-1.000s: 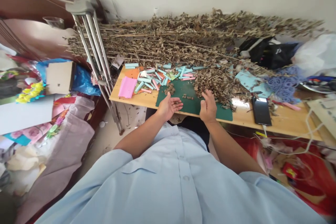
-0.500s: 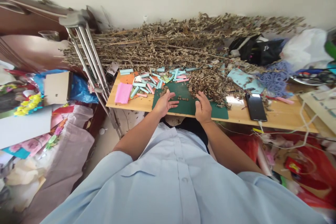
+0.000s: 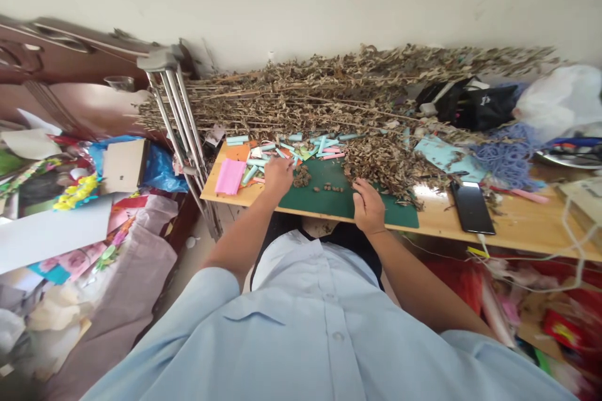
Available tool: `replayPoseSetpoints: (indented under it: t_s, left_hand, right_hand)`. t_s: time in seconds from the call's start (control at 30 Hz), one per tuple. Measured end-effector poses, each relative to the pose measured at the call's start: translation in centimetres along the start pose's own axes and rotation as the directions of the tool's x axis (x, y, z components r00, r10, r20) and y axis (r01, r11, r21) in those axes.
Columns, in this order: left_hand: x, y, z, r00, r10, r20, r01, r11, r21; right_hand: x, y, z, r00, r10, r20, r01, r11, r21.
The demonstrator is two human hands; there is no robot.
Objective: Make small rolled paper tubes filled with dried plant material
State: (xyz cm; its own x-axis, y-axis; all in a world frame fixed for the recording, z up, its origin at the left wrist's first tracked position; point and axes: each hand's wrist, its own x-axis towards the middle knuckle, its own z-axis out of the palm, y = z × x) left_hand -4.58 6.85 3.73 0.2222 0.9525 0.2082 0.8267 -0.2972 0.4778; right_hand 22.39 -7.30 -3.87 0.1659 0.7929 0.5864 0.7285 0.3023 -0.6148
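Observation:
My left hand [image 3: 278,178] is over the left edge of the green mat [image 3: 324,205], at small rolled paper tubes [image 3: 254,163] in blue and pink. Its fingers point down and away; their tips are hard to make out, so I cannot tell whether they grip a tube. My right hand [image 3: 369,207] rests by the mat's right part, thumb apart from the fingers, beside a heap of dried leaves [image 3: 380,166]. Between the hands a short row of small brown pellets [image 3: 329,187] lies on the mat. A small clump of crumbled leaf [image 3: 301,176] sits near my left hand.
Long dried stalks [image 3: 282,97] line the wall behind. Pink paper slips [image 3: 230,176] lie at the left of the wooden board [image 3: 433,219]; a phone [image 3: 471,207] on a cable lies at the right. Metal crutches [image 3: 181,113] stand left, blue yarn [image 3: 505,153] lies right.
My left hand has moved left and away from me, off the mat's middle to the paper tubes, uncovering the leaf clump. My right hand stays beside the leaf heap. The view has tilted slightly.

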Motion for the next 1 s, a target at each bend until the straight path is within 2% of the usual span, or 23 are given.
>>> replayPoseSetpoints:
  t_s: [0.1, 0.17, 0.3, 0.4, 0.5, 0.63, 0.77, 0.87, 1.0]
  left_hand:
    - [3.1, -0.7, 0.0, 0.999, 0.015, 0.037, -0.021, 0.986, 0.164]
    - [4.2, -0.8, 0.3, 0.996, 0.033, 0.084, -0.052, 0.973, 0.224]
    - [5.0, -0.9, 1.2, 0.990, 0.055, 0.131, -0.091, 0.954, 0.285]
    - [5.1, -1.2, 1.7, 0.990, 0.035, 0.139, -0.071, 0.961, 0.268]
    - [5.4, -1.8, 2.1, 0.996, 0.024, 0.089, -0.040, 0.982, 0.185]
    - [5.8, -2.3, 1.7, 0.999, -0.006, -0.043, 0.006, 1.000, 0.007]
    - [5.3, -2.0, 0.5, 0.997, -0.049, -0.059, 0.035, 0.972, -0.230]
    - [4.2, -1.5, -0.3, 0.997, -0.040, -0.064, 0.013, 0.927, -0.375]
    - [2.4, -0.7, -0.9, 0.991, 0.023, -0.128, -0.072, 0.918, -0.389]
  right_hand:
    - [0.0, 0.1, 0.0, 1.000, -0.005, -0.017, 0.005, 1.000, -0.003]
    - [-0.1, 0.1, 0.1, 1.000, 0.000, -0.026, 0.000, 1.000, -0.007]
    - [0.0, 0.2, 0.1, 0.999, 0.024, -0.030, -0.024, 1.000, -0.012]
    - [0.0, 0.2, 0.2, 0.999, 0.023, -0.030, -0.023, 1.000, -0.003]
    - [0.0, 0.2, 0.1, 0.999, 0.020, -0.033, -0.020, 1.000, 0.003]
    - [0.0, 0.2, 0.1, 1.000, 0.021, -0.020, -0.020, 1.000, 0.005]
    - [-0.1, 0.2, 0.2, 1.000, 0.016, -0.019, -0.016, 1.000, 0.014]
    - [-0.1, 0.1, 0.2, 1.000, 0.018, -0.022, -0.017, 1.000, 0.015]
    - [-0.1, 0.0, 0.1, 0.999, 0.000, -0.041, 0.001, 1.000, 0.022]
